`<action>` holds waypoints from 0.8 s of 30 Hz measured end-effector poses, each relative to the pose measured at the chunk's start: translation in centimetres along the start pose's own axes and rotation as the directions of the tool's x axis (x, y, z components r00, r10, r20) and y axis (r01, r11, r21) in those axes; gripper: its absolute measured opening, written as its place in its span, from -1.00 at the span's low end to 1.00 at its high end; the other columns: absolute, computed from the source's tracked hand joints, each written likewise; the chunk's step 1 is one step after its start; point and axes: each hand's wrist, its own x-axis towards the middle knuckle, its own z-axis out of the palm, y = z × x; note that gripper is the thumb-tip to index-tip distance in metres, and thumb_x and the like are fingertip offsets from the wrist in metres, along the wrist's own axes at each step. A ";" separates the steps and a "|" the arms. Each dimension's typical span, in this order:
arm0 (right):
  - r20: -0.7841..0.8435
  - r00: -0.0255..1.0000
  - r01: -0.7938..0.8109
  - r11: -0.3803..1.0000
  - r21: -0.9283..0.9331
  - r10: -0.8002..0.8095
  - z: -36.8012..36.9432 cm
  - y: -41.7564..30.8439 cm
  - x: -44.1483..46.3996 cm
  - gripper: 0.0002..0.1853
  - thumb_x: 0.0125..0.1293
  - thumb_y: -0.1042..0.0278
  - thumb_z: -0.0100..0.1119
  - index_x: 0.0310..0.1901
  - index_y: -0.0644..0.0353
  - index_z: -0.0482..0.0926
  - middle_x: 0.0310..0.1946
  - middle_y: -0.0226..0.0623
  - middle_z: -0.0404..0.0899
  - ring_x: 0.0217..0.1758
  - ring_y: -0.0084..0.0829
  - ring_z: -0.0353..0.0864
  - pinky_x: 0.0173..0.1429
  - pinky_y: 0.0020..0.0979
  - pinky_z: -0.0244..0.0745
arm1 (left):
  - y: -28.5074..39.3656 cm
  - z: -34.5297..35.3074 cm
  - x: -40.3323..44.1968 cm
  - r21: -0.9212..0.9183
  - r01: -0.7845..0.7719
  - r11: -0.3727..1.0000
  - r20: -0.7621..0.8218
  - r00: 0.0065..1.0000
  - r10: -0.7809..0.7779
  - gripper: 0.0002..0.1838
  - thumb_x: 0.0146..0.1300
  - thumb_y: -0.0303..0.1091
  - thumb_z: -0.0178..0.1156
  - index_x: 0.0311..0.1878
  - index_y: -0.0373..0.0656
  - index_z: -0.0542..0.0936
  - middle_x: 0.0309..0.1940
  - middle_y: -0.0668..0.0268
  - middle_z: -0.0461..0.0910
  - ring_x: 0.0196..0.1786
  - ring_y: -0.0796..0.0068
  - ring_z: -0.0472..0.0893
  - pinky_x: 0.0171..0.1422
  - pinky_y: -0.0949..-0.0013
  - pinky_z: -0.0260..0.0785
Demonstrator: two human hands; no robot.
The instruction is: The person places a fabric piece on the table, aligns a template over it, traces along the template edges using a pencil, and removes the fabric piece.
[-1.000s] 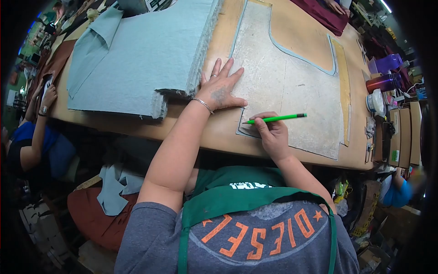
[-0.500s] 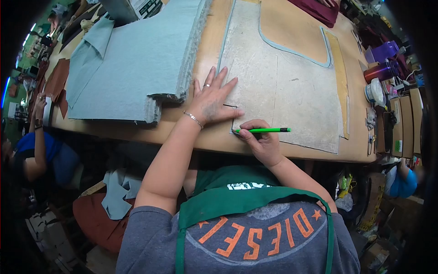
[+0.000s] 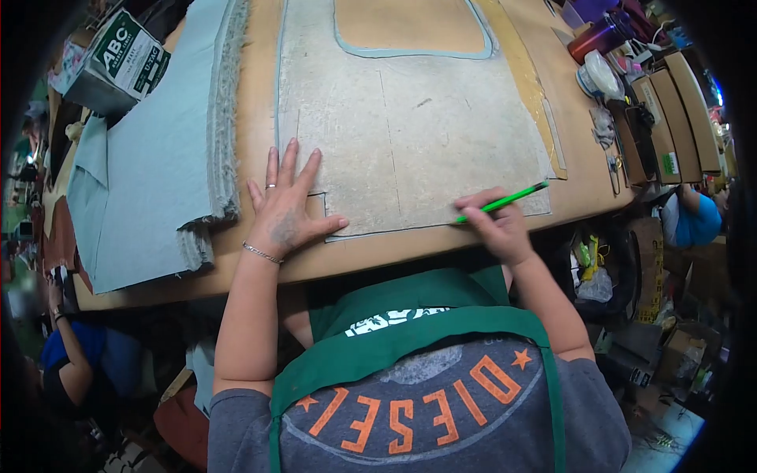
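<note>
A pale, stiff pattern piece [image 3: 426, 142] lies on the tan table [image 3: 296, 264], with light blue fabric [image 3: 276, 94] showing as a thin rim along its edges. My left hand [image 3: 288, 213] rests flat with fingers spread, over the pattern's lower left corner and notch. In my right hand [image 3: 493, 225] is a green pencil [image 3: 505, 201], its tip touching the pattern's near edge. Left of the pattern sits a thick stack of light blue fabric [image 3: 158, 158] with frayed edges.
A metal box [image 3: 106, 79] with a green ABC label stands at the back left. A yellow strip [image 3: 524, 71] lies along the pattern's right side. Cardboard pieces [image 3: 666, 126] and a tumbler [image 3: 601, 35] are at the right. Another person's arm [image 3: 75, 355] is at the far left.
The view has turned, shifting the table's contents left. My right hand has moved the pencil rightward along the pattern's near edge, away from the corner. My left hand stays spread near the notch.
</note>
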 end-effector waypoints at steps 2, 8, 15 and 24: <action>-0.097 0.990 -0.113 0.990 -0.086 0.104 -3.4 0.0 -0.9 -0.93 0.19 0.50 0.11 -0.31 0.22 0.42 -0.38 -0.26 0.57 -0.29 -0.51 0.56 -0.16 -0.47 0.46 | 0.0 0.1 0.0 0.000 -0.008 1.000 0.000 1.000 0.008 0.12 -0.39 0.27 0.33 0.35 0.15 0.12 0.42 0.25 -0.21 0.44 0.07 -0.28 0.25 -0.42 -0.36; -0.134 0.991 0.048 0.989 0.141 -0.029 -1.2 -1.6 -0.2 -0.90 0.22 0.54 0.07 -0.26 0.20 0.37 -0.34 -0.34 0.49 -0.27 -0.56 0.48 -0.14 -0.52 0.41 | -0.8 0.4 0.0 -0.048 -0.029 0.998 0.013 0.999 0.030 0.16 -0.42 0.30 0.32 0.36 0.15 0.09 0.42 0.23 -0.22 0.44 0.06 -0.30 0.24 -0.43 -0.39; 0.142 0.989 0.017 0.987 0.162 -0.040 11.3 -1.0 2.3 -0.89 0.14 0.48 0.21 -0.33 0.22 0.46 -0.43 -0.37 0.53 -0.37 -0.60 0.50 -0.27 -0.57 0.41 | -1.6 0.4 0.2 -0.069 -0.065 0.996 0.026 0.997 0.067 0.16 -0.41 0.27 0.33 0.36 0.18 0.08 0.42 0.22 -0.25 0.44 0.04 -0.32 0.24 -0.43 -0.39; 0.154 0.978 0.130 0.990 0.060 -0.138 13.4 -1.0 2.8 -0.85 0.15 0.38 0.22 -0.38 0.25 0.47 -0.51 -0.28 0.52 -0.46 -0.52 0.52 -0.36 -0.50 0.40 | -1.4 0.2 0.1 -0.038 -0.054 0.998 0.027 0.998 0.055 0.13 -0.38 0.24 0.32 0.36 0.17 0.08 0.42 0.20 -0.23 0.44 0.03 -0.30 0.24 -0.42 -0.34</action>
